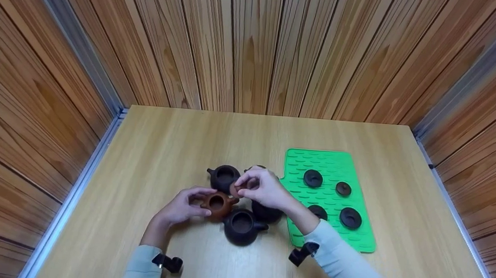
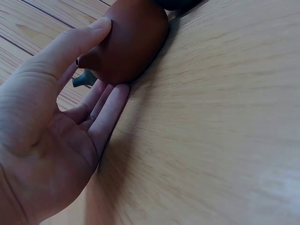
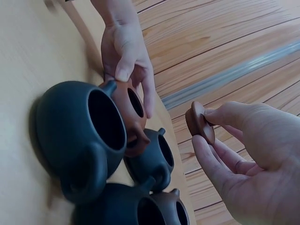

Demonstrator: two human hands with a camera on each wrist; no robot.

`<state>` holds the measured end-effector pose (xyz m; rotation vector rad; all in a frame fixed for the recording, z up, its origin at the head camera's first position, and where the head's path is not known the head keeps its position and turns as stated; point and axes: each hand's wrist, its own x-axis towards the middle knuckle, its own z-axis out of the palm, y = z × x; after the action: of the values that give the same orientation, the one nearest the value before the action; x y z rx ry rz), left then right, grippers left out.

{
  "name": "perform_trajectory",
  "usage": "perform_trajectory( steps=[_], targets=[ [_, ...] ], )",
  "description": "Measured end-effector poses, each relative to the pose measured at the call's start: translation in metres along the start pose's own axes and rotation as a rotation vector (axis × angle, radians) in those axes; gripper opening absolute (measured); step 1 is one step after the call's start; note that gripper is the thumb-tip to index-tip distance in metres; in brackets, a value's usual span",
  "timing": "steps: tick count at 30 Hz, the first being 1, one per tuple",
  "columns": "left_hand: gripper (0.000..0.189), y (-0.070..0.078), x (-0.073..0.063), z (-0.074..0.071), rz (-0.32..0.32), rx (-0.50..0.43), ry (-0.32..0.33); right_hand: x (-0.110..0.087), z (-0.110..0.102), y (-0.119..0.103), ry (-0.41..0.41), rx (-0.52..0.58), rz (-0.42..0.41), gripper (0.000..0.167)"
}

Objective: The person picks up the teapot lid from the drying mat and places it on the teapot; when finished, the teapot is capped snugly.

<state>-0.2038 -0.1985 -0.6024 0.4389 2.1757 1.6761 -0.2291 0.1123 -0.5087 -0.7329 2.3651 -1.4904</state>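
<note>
My left hand (image 1: 184, 206) holds a small reddish-brown teapot (image 1: 216, 215) by its body, thumb and fingers on either side of the spout. The pot stands uncovered on the table; its handle points right. Between thumb and fingertips, my right hand (image 1: 270, 190) pinches a reddish-brown lid (image 3: 200, 124), raised apart from the pots. Dark teapots crowd round the brown one: one behind (image 1: 216, 182), one in front (image 1: 241, 236), and one to the right (image 1: 266, 214), partly under my right hand. In the right wrist view, a dark brown teapot (image 3: 174, 206) also shows, mostly hidden in the head view.
On the right lies a green textured mat (image 1: 316, 159). It bears a black lid (image 1: 313, 178), a small dark brown lid (image 1: 343, 189), another black lid (image 1: 350, 218) and one (image 1: 317, 212) partly hidden by my right arm. Wooden walls (image 1: 254, 48) enclose the table (image 1: 178, 143).
</note>
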Motion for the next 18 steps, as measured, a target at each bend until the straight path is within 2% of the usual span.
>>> perform_trajectory(
  steps=[7, 11, 18],
  targets=[
    [0.058, 0.000, 0.000, 0.000, 0.007, 0.010, -0.002, 0.008, 0.014, -0.007, -0.012, -0.065, -0.075, 0.015],
    [0.059, 0.000, 0.000, -0.001, 0.006, -0.002, -0.007, 0.014, 0.022, -0.009, -0.022, -0.068, -0.068, 0.016],
    [0.058, -0.006, 0.001, -0.002, 0.059, 0.005, -0.009, 0.019, 0.032, -0.003, -0.048, -0.039, -0.075, 0.016]
  ],
)
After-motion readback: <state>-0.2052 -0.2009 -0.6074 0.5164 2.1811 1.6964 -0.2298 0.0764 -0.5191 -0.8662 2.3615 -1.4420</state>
